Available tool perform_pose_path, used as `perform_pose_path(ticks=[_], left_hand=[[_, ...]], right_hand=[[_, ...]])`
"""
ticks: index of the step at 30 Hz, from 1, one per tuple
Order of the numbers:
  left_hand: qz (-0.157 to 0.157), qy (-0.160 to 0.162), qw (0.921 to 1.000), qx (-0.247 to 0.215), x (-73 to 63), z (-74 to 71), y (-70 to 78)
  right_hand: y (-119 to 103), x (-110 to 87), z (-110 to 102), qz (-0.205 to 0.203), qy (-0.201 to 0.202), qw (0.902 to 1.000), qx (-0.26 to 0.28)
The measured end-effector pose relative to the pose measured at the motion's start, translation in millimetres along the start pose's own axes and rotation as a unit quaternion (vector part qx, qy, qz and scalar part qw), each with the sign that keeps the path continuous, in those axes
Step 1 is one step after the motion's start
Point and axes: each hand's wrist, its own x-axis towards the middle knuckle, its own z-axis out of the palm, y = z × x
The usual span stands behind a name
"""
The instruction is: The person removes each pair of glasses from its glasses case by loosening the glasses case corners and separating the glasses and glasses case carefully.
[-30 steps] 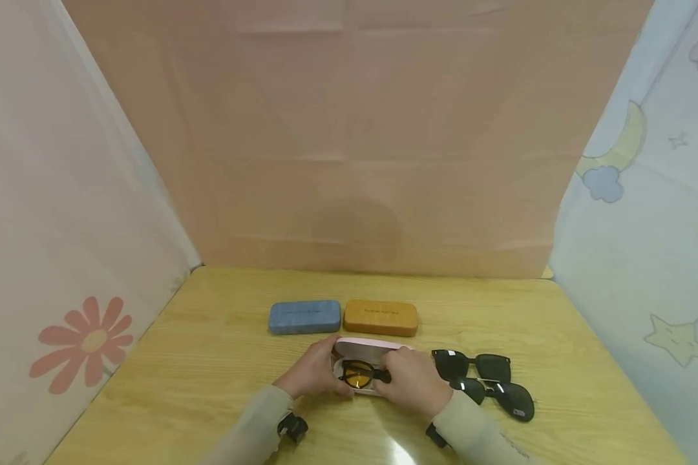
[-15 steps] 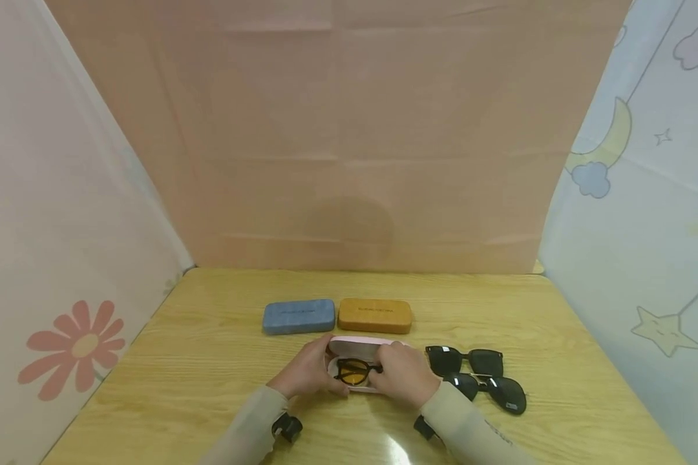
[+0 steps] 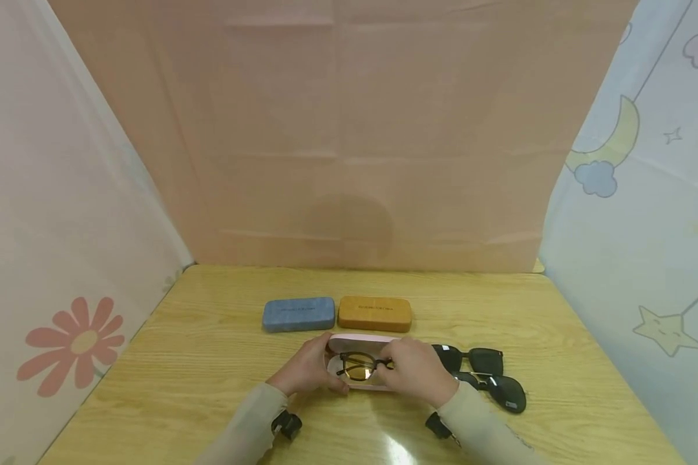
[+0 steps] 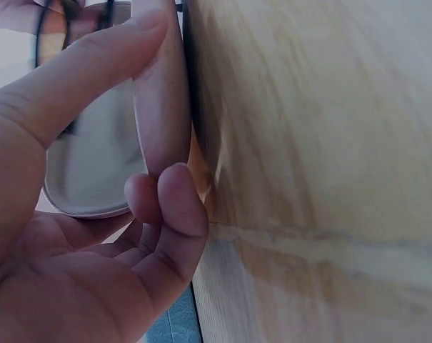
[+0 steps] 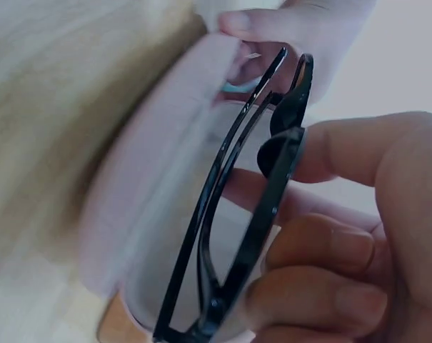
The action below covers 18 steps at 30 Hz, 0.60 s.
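My left hand (image 3: 307,369) grips the left end of an open pink glasses case (image 3: 366,345). In the left wrist view, the thumb lies across the case's pink edge (image 4: 162,107) and the fingers curl beneath its end. A pair of black-framed glasses (image 3: 358,367) with yellow-orange lenses is at the case's mouth, arms folded. My right hand (image 3: 421,371) pinches these glasses at the bridge; the right wrist view shows the black frame (image 5: 257,227) tilted above the pale lining. The right hand hides the case's right end in the head view.
Behind the pink case lie a blue glasses case (image 3: 299,315) and an orange glasses case (image 3: 375,314), both closed. To the right are black square sunglasses (image 3: 485,360) and, nearer, black aviator sunglasses (image 3: 507,394). A fabric backdrop (image 3: 337,129) stands behind the table (image 3: 209,368).
The black-framed glasses have come up slightly out of the case in my right hand, which has shifted a little to the right since half a second ago. My left hand keeps its grip.
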Motion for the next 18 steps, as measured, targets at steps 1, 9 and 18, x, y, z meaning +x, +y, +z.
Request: perform_pose_path(ticks=[1, 9, 18], left_hand=[[-0.001, 0.000, 1.0000, -0.003, -0.1, 0.4, -0.3], [-0.015, -0.003, 0.9999, -0.002, -1.4, 0.3, 0.2], [-0.027, -0.002, 0.9996, -0.002, -3.0, 1.5, 3.0]], right_hand=[[0.4, -2.1, -4.0, 0.000, -0.002, 1.0000, 0.007], [11.3, -13.5, -43.1, 0.015, -0.003, 0.9995, 0.027], [41.7, -13.8, -71.7, 0.058, 0.010, 0.9982, -0.010]])
